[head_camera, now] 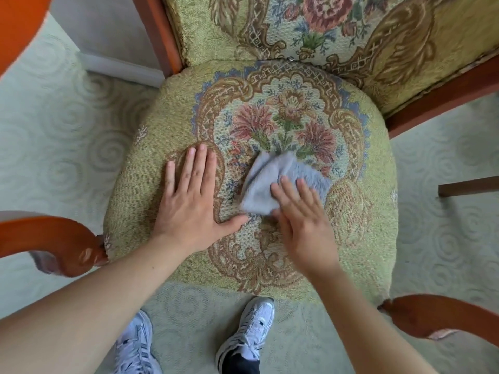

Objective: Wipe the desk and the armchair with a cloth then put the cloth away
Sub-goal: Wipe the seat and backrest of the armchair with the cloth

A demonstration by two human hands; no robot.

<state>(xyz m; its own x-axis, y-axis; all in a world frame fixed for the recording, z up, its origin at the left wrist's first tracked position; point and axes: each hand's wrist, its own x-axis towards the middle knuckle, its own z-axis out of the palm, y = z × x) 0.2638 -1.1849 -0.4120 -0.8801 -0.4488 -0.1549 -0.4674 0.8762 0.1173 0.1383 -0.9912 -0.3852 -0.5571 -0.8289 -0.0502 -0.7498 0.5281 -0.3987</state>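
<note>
Pressing down on a small grey cloth (280, 182), the right hand (299, 222) lay flat with its fingers straight and spread over the cloth's near edge, carrying it across the seat rather than gripping it. The cloth was bunched and a little blurred, lying on the flowered middle of the armchair (359, 233) seat, just right of centre, which suggested a wiping stroke in progress. A flat palm probably suited the job, since it spread the pressure over more of the woven fabric than a pinch would.

The left hand (191, 201) rested open beside it, palm down on the seat, fingers straight and thumb reaching toward the cloth, almost touching it. It seemed placed there to brace the leaning body and perhaps to keep the cushion from shifting.

Around the seat stood the chair's padded back (337, 36) with the same floral pattern, and two polished wooden armrests (54, 241), one at each side. Below the front edge, two white trainers (248, 330) stood on pale green patterned carpet (54, 157). No desk was in view, so whether that part was done could not be told.
</note>
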